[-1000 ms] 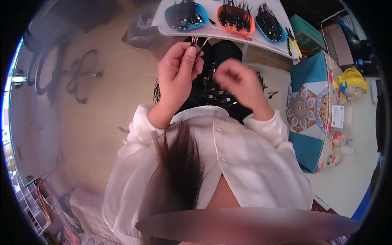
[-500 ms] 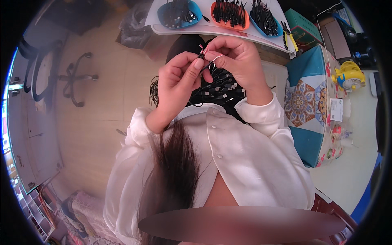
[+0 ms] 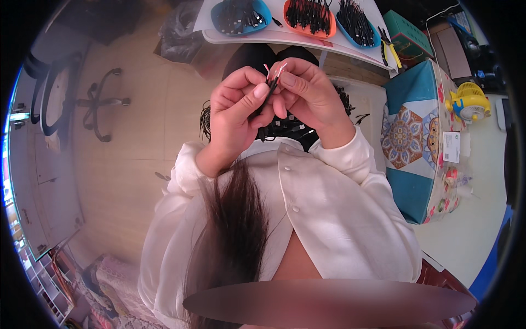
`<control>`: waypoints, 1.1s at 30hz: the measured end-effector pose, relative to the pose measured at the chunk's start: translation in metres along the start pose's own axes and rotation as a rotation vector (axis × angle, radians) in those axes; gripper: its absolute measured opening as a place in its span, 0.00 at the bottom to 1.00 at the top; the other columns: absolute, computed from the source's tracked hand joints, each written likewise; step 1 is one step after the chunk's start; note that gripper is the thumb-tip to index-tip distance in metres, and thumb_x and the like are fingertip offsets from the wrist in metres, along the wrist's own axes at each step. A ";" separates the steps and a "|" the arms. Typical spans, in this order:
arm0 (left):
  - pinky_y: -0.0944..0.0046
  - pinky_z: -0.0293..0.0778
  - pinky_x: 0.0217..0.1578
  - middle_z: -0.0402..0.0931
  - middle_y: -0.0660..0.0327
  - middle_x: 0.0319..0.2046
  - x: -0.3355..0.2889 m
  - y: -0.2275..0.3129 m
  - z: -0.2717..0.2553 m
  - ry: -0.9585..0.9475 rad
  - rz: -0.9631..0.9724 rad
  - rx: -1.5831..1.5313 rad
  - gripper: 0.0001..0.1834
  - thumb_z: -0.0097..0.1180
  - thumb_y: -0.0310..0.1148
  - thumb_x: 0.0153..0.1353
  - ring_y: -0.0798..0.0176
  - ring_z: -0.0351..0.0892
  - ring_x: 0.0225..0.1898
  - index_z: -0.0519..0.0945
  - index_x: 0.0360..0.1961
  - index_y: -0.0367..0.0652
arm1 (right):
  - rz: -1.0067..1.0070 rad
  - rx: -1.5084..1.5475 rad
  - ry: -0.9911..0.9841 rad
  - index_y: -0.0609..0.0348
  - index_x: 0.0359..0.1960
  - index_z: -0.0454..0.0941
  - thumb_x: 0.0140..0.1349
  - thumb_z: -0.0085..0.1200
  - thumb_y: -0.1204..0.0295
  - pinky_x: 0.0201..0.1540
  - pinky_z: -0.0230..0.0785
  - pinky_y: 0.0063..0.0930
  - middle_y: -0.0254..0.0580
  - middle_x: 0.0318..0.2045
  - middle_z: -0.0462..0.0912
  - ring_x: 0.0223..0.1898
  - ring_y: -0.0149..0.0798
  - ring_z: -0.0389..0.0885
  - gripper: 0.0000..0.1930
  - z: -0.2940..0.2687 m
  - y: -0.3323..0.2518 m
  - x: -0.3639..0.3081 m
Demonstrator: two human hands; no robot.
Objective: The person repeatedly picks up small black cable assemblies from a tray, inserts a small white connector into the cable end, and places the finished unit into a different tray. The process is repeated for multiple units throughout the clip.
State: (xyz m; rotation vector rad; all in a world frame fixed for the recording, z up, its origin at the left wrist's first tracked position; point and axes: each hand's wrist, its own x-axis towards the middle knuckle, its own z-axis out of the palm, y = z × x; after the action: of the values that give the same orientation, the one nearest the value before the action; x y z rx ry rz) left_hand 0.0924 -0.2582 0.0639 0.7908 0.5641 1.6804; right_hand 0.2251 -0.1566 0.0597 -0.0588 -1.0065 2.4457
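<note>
Black cables [image 3: 268,97] with thin red and white wire ends are held above the lap, the left hand [image 3: 236,108] maintaining a grip clenched on them between thumb and fingers. Near the wire ends, the right hand [image 3: 316,97] pinches the same cables with thumb and forefinger. Beyond the hands, the white desk [image 3: 249,39] carries two blue bowls [image 3: 267,15] and, between them, an orange bowl [image 3: 311,33], all holding dark cables.

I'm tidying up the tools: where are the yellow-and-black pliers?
In the head view, the pliers lie at upper right, at the right edge of the white table, between a blue tray and the green box.
</note>
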 end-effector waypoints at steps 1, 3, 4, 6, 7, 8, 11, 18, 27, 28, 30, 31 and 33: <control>0.77 0.51 0.15 0.77 0.48 0.25 -0.001 0.000 0.000 -0.003 -0.007 -0.022 0.07 0.44 0.27 0.69 0.76 0.56 0.13 0.72 0.39 0.34 | 0.044 0.043 -0.010 0.65 0.40 0.77 0.65 0.54 0.72 0.30 0.73 0.26 0.43 0.31 0.81 0.25 0.38 0.81 0.08 0.000 0.000 -0.001; 0.76 0.52 0.16 0.78 0.51 0.24 -0.002 0.001 -0.001 -0.009 -0.020 -0.066 0.05 0.46 0.26 0.68 0.75 0.60 0.14 0.72 0.36 0.34 | 0.109 0.144 -0.047 0.65 0.40 0.77 0.66 0.54 0.72 0.30 0.73 0.26 0.43 0.31 0.81 0.25 0.38 0.81 0.08 0.002 -0.001 0.000; 0.76 0.52 0.16 0.78 0.51 0.24 -0.003 0.001 -0.001 -0.021 -0.019 -0.066 0.05 0.47 0.26 0.68 0.75 0.60 0.15 0.72 0.36 0.35 | 0.116 0.130 -0.041 0.65 0.39 0.77 0.65 0.55 0.72 0.31 0.73 0.25 0.43 0.32 0.81 0.26 0.37 0.81 0.08 0.003 -0.002 -0.001; 0.76 0.53 0.15 0.78 0.50 0.24 -0.003 0.002 -0.001 -0.045 -0.015 -0.066 0.05 0.47 0.26 0.68 0.75 0.61 0.15 0.72 0.36 0.35 | 0.118 0.108 -0.057 0.65 0.39 0.78 0.65 0.55 0.73 0.33 0.74 0.24 0.42 0.32 0.82 0.28 0.35 0.81 0.07 0.006 -0.005 -0.002; 0.76 0.53 0.15 0.78 0.50 0.24 -0.004 0.003 -0.001 -0.036 -0.039 -0.036 0.05 0.47 0.26 0.68 0.75 0.61 0.15 0.72 0.36 0.35 | 0.061 -0.033 0.002 0.65 0.38 0.77 0.64 0.56 0.73 0.33 0.72 0.23 0.40 0.33 0.80 0.29 0.34 0.80 0.07 0.008 -0.007 -0.003; 0.76 0.53 0.15 0.79 0.50 0.25 -0.005 0.004 -0.001 -0.027 -0.063 -0.005 0.04 0.47 0.25 0.68 0.76 0.61 0.15 0.72 0.36 0.35 | -0.005 -0.171 0.042 0.65 0.37 0.77 0.63 0.57 0.73 0.33 0.71 0.21 0.38 0.33 0.78 0.30 0.32 0.78 0.07 0.011 -0.008 -0.004; 0.77 0.54 0.16 0.79 0.51 0.25 -0.007 0.007 0.000 0.005 -0.076 0.065 0.04 0.48 0.25 0.68 0.77 0.60 0.15 0.72 0.36 0.36 | -0.090 -0.419 0.139 0.65 0.34 0.78 0.59 0.62 0.74 0.37 0.68 0.19 0.36 0.32 0.77 0.34 0.28 0.75 0.07 0.017 -0.014 -0.008; 0.78 0.54 0.16 0.80 0.52 0.25 -0.011 0.009 0.004 0.031 -0.067 0.136 0.04 0.48 0.25 0.68 0.79 0.59 0.15 0.72 0.37 0.35 | -0.154 -0.603 0.125 0.66 0.35 0.79 0.59 0.62 0.76 0.38 0.71 0.17 0.36 0.33 0.81 0.34 0.26 0.78 0.06 0.017 -0.019 -0.008; 0.78 0.54 0.17 0.79 0.55 0.24 -0.011 0.007 0.004 0.076 -0.008 0.117 0.05 0.48 0.26 0.68 0.79 0.59 0.16 0.72 0.37 0.34 | -0.054 -0.263 0.064 0.65 0.38 0.78 0.61 0.59 0.76 0.32 0.68 0.16 0.34 0.29 0.80 0.30 0.26 0.78 0.06 0.014 -0.010 -0.009; 0.78 0.54 0.17 0.78 0.56 0.24 -0.011 0.006 0.004 0.067 -0.012 0.111 0.05 0.48 0.26 0.68 0.79 0.60 0.16 0.72 0.37 0.35 | -0.016 -0.139 0.032 0.65 0.38 0.78 0.62 0.59 0.76 0.30 0.67 0.16 0.34 0.29 0.80 0.29 0.27 0.78 0.06 0.013 -0.010 -0.008; 0.79 0.53 0.17 0.78 0.57 0.24 -0.012 0.007 0.004 0.042 -0.021 0.100 0.05 0.49 0.26 0.68 0.80 0.60 0.17 0.72 0.37 0.35 | 0.109 -0.010 0.050 0.65 0.38 0.78 0.62 0.59 0.75 0.29 0.64 0.16 0.34 0.27 0.79 0.27 0.27 0.76 0.07 0.012 -0.008 -0.006; 0.79 0.53 0.17 0.78 0.58 0.24 -0.013 0.007 0.004 0.051 -0.042 0.095 0.05 0.49 0.26 0.68 0.80 0.60 0.17 0.72 0.37 0.35 | 0.160 0.060 0.055 0.65 0.38 0.78 0.62 0.59 0.74 0.28 0.63 0.17 0.34 0.27 0.78 0.26 0.27 0.76 0.07 0.011 -0.007 -0.005; 0.79 0.53 0.18 0.77 0.59 0.23 -0.014 0.009 0.003 0.066 -0.072 0.083 0.04 0.49 0.26 0.68 0.80 0.60 0.17 0.73 0.37 0.35 | 0.079 -0.052 0.073 0.65 0.37 0.78 0.60 0.60 0.75 0.29 0.64 0.16 0.36 0.31 0.79 0.28 0.26 0.74 0.07 0.011 -0.006 -0.006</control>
State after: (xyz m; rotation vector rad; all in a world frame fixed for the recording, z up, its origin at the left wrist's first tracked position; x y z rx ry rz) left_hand 0.0912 -0.2743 0.0697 0.7682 0.7044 1.6300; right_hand 0.2306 -0.1630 0.0710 -0.2076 -1.0543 2.4686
